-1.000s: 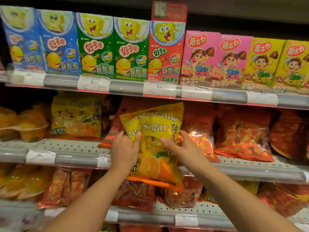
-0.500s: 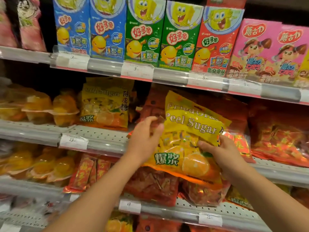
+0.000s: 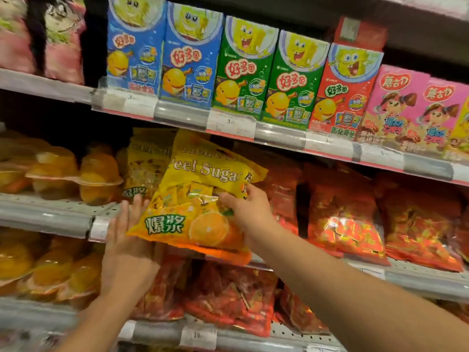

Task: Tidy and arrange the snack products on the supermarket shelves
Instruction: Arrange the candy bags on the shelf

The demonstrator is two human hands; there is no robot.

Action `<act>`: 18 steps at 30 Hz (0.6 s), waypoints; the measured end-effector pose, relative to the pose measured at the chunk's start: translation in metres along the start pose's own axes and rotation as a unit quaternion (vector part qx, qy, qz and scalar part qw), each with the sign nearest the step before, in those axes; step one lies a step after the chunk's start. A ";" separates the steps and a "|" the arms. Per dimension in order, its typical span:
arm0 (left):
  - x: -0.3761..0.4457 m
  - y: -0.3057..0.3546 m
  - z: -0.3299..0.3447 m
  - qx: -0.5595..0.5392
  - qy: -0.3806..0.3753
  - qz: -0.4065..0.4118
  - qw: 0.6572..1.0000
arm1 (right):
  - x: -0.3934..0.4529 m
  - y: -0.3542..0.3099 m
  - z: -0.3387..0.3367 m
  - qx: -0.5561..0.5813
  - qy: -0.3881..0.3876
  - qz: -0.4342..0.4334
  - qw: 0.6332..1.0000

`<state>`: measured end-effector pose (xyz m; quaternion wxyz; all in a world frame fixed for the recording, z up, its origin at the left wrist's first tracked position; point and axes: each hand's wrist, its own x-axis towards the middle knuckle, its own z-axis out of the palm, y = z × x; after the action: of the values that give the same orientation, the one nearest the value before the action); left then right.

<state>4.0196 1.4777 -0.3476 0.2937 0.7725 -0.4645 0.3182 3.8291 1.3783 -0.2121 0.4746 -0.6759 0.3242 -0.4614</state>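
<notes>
- While the yellow orange-peel candy bag (image 3: 195,199) hangs tilted in front of the middle shelf (image 3: 58,219), its long axis leans up-left toward the matching yellow bag (image 3: 146,163) standing just behind it.
- The right hand (image 3: 247,212) pinches the bag's right edge, fingers curled onto it; it does the carrying.
- The left hand (image 3: 127,240), fingers straight, supports the lower-left corner.
- Since half a second ago, the bag has travelled left, away from the red candy bags (image 3: 350,219), and now overlaps its twin.

Both hands (image 3: 250,212) raised (right pinching).
</notes>
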 end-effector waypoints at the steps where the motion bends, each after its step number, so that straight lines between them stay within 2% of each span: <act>1: -0.001 0.001 0.001 -0.002 0.004 -0.008 1.000 | 0.007 -0.002 0.013 0.001 0.009 -0.003 1.000; 5: -0.001 0.004 0.001 -0.036 0.003 -0.065 0.997 | 0.038 -0.008 0.055 0.003 0.056 -0.033 0.998; 11: -0.003 0.004 0.007 -0.052 0.062 -0.046 0.996 | 0.060 -0.001 0.088 -0.043 0.089 -0.079 0.992; 14: -0.004 0.005 0.007 -0.060 0.065 -0.042 0.995 | 0.062 0.004 0.106 -0.120 0.053 -0.070 0.989; 18: -0.004 0.005 0.006 -0.051 0.056 -0.041 0.996 | 0.060 0.015 0.105 -0.077 -0.040 -0.023 0.996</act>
<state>4.0153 1.4734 -0.3543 0.3712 0.7557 -0.4311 0.3245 3.9486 1.3568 -0.2208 0.4227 -0.7359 0.3238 -0.4183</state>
